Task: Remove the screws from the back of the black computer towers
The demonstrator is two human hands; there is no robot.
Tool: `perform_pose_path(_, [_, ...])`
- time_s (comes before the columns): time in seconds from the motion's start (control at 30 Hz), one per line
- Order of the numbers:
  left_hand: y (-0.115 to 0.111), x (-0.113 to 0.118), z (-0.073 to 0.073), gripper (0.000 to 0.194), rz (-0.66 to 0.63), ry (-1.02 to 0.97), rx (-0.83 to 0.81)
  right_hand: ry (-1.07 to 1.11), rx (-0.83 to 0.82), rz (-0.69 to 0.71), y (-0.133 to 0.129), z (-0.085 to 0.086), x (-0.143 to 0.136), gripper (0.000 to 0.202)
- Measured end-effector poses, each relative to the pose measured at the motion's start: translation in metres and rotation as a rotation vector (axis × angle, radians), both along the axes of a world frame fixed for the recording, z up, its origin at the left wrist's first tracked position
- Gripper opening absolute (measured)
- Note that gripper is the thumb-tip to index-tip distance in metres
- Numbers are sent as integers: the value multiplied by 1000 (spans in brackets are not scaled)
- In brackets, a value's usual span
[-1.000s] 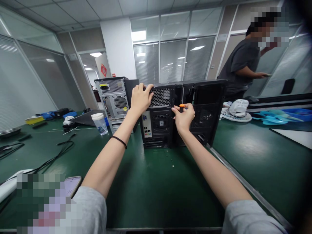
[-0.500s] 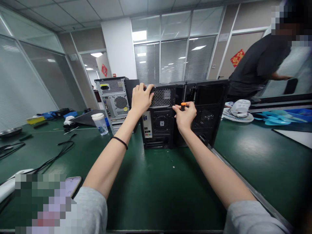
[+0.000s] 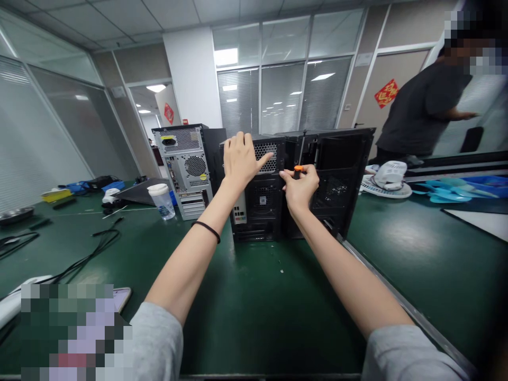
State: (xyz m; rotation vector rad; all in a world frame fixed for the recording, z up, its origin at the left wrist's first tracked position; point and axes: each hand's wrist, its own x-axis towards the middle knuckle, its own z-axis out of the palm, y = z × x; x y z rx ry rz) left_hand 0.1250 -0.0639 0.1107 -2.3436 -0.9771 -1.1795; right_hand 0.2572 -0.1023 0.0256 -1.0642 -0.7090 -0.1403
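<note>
A black computer case (image 3: 264,211) stands upright on the green table (image 3: 254,307), its back facing me. My left hand (image 3: 242,161) rests on its top edge near the honeycomb grille, thumb spread out over the grille. At the right edge of the case is my right hand (image 3: 300,188), its fingers closed around a screwdriver with an orange end (image 3: 298,168). The fingertips touch or nearly touch the case edge. Just behind and to the right stands an opened black case panel (image 3: 337,185).
Another computer case (image 3: 194,169) and a lidded cup (image 3: 162,201) stand left. Cables (image 3: 95,251) and a phone (image 3: 121,299) lie nearer on the left. On the right are a white basket (image 3: 391,185), blue items (image 3: 444,190) and a person in dark clothes (image 3: 420,106).
My left hand has slid right along the case top, and its thumb has spread over the grille. My right hand has hardly moved. The person behind has shifted an arm.
</note>
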Motion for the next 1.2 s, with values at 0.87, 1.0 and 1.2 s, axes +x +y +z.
perform_pose_path(0.87, [6, 30, 15, 69, 9, -74, -76, -73, -103, 71, -18, 1, 0, 34])
perform_pose_path(1.0, [3, 29, 16, 69, -4, -56, -109, -69, -135, 171, -37, -8, -8, 27])
perform_pose_path(1.2, [6, 30, 15, 67, 0, -82, -75, 38, -216, 525, -70, -15, -19, 27])
